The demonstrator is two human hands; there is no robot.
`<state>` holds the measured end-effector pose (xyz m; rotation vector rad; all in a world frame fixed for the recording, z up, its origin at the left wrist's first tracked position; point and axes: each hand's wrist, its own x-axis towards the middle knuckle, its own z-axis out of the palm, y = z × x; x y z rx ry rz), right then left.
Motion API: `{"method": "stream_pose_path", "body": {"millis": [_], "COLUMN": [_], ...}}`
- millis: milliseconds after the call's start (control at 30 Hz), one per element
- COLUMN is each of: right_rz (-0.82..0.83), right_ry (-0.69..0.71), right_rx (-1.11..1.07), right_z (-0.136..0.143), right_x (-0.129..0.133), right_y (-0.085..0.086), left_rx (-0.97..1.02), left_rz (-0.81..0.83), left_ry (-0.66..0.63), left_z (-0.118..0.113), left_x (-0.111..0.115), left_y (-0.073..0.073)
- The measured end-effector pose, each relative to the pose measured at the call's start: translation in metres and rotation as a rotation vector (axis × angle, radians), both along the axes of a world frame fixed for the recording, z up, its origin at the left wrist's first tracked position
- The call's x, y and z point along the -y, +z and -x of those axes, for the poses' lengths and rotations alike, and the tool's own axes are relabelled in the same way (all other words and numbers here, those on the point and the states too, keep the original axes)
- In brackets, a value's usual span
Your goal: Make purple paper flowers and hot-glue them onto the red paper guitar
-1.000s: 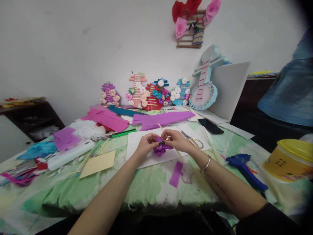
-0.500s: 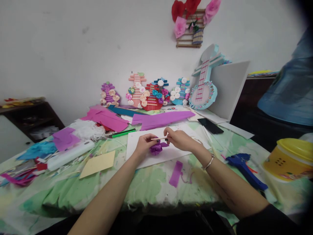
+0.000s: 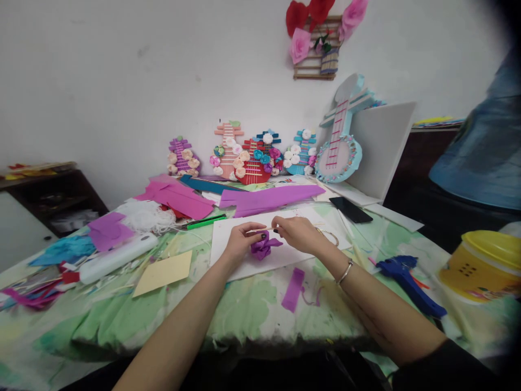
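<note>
My left hand (image 3: 241, 240) is closed in a pinch on a crumpled purple paper flower (image 3: 262, 248), which hangs below its fingertips. A thin light-coloured stick (image 3: 267, 228) runs between my two hands, just above the flower. My right hand (image 3: 298, 234) has its fingers pinched together on the stick's right part. Whether my left fingers also grip the stick is hard to see. Both hands are over a white board (image 3: 280, 259) on the table. Nearer to me lies a purple paper strip (image 3: 293, 290).
Right of my arm lie a blue glue gun (image 3: 411, 285) and a yellow-lidded tub (image 3: 480, 266); a black phone (image 3: 350, 209) is further back. A yellow card (image 3: 163, 273) and white power strip (image 3: 118, 258) lie left. Purple paper (image 3: 268, 200) and decorated paper instruments (image 3: 254, 163) are behind.
My right hand has shifted slightly left, closer to my left hand. Less of the stick shows between them. The purple flower has turned a little and more of it shows.
</note>
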<state>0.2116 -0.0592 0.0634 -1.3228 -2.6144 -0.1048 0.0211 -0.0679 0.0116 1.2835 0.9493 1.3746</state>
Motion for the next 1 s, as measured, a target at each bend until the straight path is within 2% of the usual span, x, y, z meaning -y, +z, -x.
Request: {"method": "stream_pose_path", "body": {"millis": [500, 800, 1000], "right_rz": [-0.045, -0.065, -0.076], "right_ry": [-0.025, -0.023, -0.085], "right_rx": [-0.052, -0.125, -0.096], "right_z": [0.0068, 0.0043, 0.0057], "right_x": [0.0098, 0.0059, 0.0038], "right_y": [0.0030, 0.0011, -0.0011], "left_rx": [0.071, 0.024, -0.017], "left_rz": [0.010, -0.004, -0.036], "left_ry": [0.033, 0.020, 0.007], "left_z": [0.0012, 0.0017, 0.0010], "left_x": [-0.0046, -0.0057, -0.0031], "left_y": [-0.0029, -0.0057, -0.0037]}}
